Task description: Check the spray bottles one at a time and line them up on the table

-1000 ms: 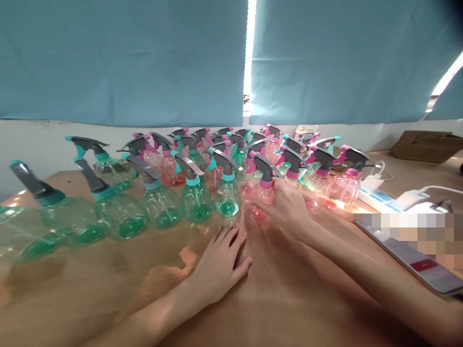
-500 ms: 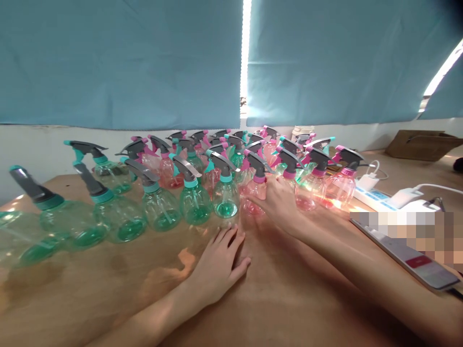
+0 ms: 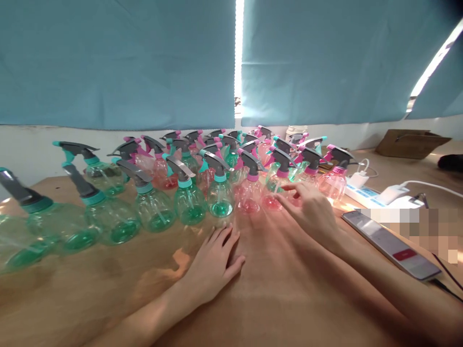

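Several spray bottles stand in rows across a brown table (image 3: 275,299), green ones (image 3: 190,205) to the left and pink ones (image 3: 249,195) to the right, all with grey trigger heads. My left hand (image 3: 213,262) lies flat on the table, fingers spread, just in front of a green bottle (image 3: 220,200). My right hand (image 3: 313,212) hovers with fingers stretched out, its fingertips at the base of a pink bottle (image 3: 277,193). Neither hand holds anything.
A phone (image 3: 390,243) lies on the table at the right beside a white power strip (image 3: 365,195) with plugs and cables. A cardboard box (image 3: 412,142) sits at the far right back. Blue curtains (image 3: 119,62) hang behind the bottles.
My right hand has let go of the front pink bottle and drawn back to the right, fingers now open. My left hand has stayed flat. The view has shifted slightly.
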### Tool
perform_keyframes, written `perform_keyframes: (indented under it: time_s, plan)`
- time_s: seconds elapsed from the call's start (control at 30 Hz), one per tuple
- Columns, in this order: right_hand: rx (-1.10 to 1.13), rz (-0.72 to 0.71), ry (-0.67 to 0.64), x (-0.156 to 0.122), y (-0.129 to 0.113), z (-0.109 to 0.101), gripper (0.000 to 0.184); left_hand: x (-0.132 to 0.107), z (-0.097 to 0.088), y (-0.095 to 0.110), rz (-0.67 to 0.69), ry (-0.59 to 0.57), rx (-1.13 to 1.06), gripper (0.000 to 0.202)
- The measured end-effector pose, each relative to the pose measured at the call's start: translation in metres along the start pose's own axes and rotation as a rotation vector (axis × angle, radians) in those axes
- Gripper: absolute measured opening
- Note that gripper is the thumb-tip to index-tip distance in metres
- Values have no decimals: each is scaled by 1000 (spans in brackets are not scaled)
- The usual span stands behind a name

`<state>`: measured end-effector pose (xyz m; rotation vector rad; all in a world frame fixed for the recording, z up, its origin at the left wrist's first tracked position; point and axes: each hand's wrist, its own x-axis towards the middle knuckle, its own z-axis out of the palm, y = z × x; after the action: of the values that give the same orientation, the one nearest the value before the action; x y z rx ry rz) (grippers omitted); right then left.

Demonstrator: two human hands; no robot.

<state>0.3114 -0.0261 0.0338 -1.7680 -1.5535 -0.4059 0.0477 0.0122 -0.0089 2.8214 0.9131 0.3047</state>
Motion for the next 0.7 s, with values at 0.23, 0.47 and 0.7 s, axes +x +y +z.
perform_keyframes:
  time_s: [0.23,0.47,0.7]
  plan:
    - [-34,162,-57,11,28,9,61,0,0,-3,-1,15,-19,46]
    - [-46,232,-119,35,24,29,61,1,-6,-1,-35,-26,-18,48]
    - [-86,192,-157,13,24,0,59,1,-4,-4,-30,-6,-16,46]
